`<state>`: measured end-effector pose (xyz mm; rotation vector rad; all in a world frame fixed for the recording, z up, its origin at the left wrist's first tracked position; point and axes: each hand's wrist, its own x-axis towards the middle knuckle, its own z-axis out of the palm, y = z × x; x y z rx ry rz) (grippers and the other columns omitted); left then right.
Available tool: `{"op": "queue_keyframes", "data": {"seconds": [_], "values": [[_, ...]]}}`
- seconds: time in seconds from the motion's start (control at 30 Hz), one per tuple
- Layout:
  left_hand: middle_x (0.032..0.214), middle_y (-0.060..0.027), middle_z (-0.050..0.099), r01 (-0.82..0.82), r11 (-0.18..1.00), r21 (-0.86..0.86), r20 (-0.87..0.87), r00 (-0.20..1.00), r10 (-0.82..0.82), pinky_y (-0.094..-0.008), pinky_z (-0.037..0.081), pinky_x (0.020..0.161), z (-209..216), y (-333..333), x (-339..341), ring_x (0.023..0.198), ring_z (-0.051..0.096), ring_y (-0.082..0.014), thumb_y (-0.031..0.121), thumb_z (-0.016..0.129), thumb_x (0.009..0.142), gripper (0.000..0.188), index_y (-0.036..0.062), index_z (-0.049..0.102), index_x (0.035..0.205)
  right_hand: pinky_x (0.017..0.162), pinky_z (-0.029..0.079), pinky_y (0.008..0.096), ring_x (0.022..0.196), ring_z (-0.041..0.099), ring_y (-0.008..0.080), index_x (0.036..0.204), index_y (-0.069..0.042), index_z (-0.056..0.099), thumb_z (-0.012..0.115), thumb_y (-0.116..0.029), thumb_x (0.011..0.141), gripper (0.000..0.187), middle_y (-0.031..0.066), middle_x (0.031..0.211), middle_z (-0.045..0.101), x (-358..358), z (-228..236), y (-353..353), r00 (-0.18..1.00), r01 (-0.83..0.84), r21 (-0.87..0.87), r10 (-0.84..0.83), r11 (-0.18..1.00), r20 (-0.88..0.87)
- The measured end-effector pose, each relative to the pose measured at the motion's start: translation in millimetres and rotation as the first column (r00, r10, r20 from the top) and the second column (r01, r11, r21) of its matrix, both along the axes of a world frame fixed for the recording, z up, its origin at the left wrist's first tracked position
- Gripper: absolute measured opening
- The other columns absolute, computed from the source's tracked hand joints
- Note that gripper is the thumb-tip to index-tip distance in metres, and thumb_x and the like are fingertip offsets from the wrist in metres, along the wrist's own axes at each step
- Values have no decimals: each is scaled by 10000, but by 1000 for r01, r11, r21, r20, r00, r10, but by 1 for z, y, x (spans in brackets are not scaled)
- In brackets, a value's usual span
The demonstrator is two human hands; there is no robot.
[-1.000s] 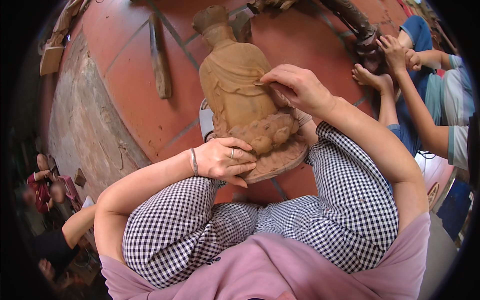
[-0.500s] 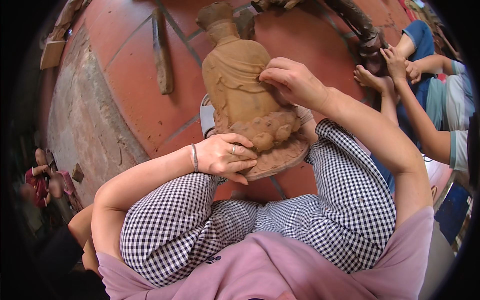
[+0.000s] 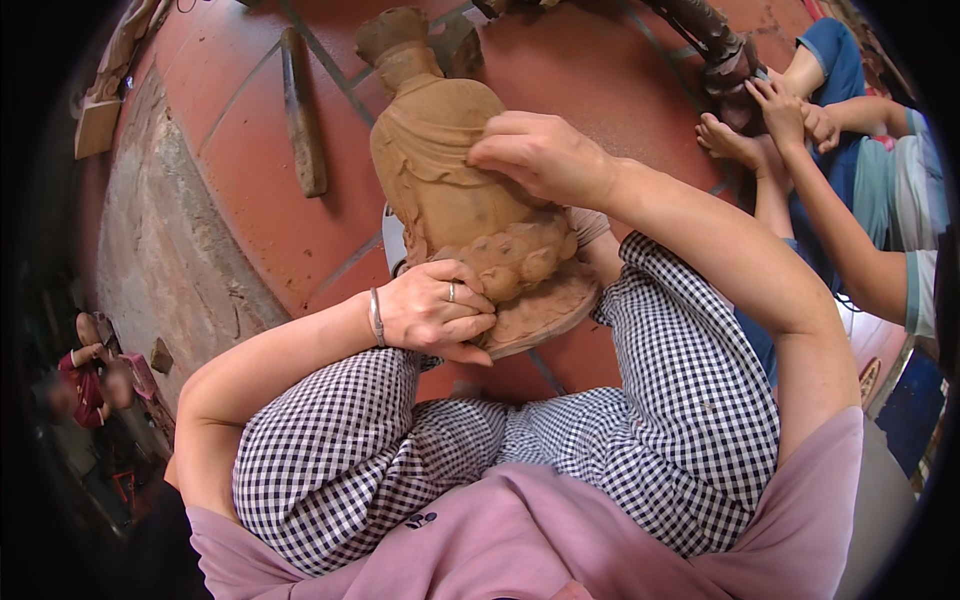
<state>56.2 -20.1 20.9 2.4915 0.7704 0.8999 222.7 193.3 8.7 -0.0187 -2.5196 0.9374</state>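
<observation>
Between my knees stands a brown clay statue (image 3: 430, 140) of a robed figure, tilted away to the left, with a knobbly band above its flat round base (image 3: 545, 310). My left hand (image 3: 435, 312), wearing a ring, is curled over the near left part of the base and grips it. At the figure's right side is my right hand (image 3: 545, 155), its thumb and fingertips pinched together against the draped folds. Whatever those fingertips hold, if anything, is hidden and slightly blurred.
A long wooden stick (image 3: 303, 110) lies on the red tiled floor (image 3: 240, 180) beyond the statue. To the left is a rough grey slab (image 3: 165, 230). At right sits another person (image 3: 860, 200), hands near a dark clay piece (image 3: 728, 75). A second person (image 3: 90, 375) shows at far left.
The view has shifted a little, sliding everything left. The statue's top leans slightly farther left, and my right hand has moved left along with it. My left hand keeps its hold on the base.
</observation>
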Motion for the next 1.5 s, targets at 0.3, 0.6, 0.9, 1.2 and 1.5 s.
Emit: {"op": "queue_keyframes", "data": {"seconds": [0.3, 0.6, 0.9, 1.2, 1.5], "values": [[1028, -97, 735, 0, 1000, 21, -48, 999, 1, -354, 538, 911, 1, -3, 1, 976, 699, -194, 520, 852, 726, 614, 23, 718, 1062, 742, 551, 382, 845, 661, 311, 1013, -32, 707, 687, -55, 899, 118, 110, 932, 670, -26, 9, -9, 1000, -19, -12, 19, 1000, -13], [1124, -105, 723, 21, 1000, 6, -133, 991, -20, -391, 518, 1007, 5, -9, -6, 1099, 673, -211, 481, 801, 782, 629, 8, 711, 1187, 737, 554, 380, 840, 667, 292, 1001, -47, 718, 705, -43, 881, 121, 92, 894, 674, 11, 3, 1, 999, 46, 0, -46, 999, 9], [1133, -95, 719, 3, 1000, -17, -122, 993, -5, -396, 506, 1027, 4, -11, -6, 1119, 659, -207, 478, 812, 758, 640, 14, 716, 1189, 743, 556, 374, 832, 661, 281, 1017, -61, 740, 728, -56, 850, 168, 89, 888, 667, 14, -4, -1, 997, 77, -45, -77, 996, 1], [1152, -98, 707, 21, 1000, -21, -113, 993, -23, -399, 505, 1027, 5, -9, -6, 1122, 650, -199, 488, 814, 752, 646, 17, 720, 1185, 712, 539, 383, 808, 641, 285, 1052, -77, 737, 691, -74, 896, 162, 91, 863, 646, -16, 5, -5, 999, 7, -26, -8, 1000, -45], [1164, -103, 701, -1, 1000, -20, -96, 995, -1, -403, 501, 1041, -1, -12, -5, 1122, 649, -206, 494, 820, 746, 674, 10, 708, 1201, 681, 534, 367, 792, 642, 276, 1013, -83, 744, 725, -60, 864, 152, 82, 835, 643, 19, 21, 4, 984, 138, -27, -134, 990, 116]]}}
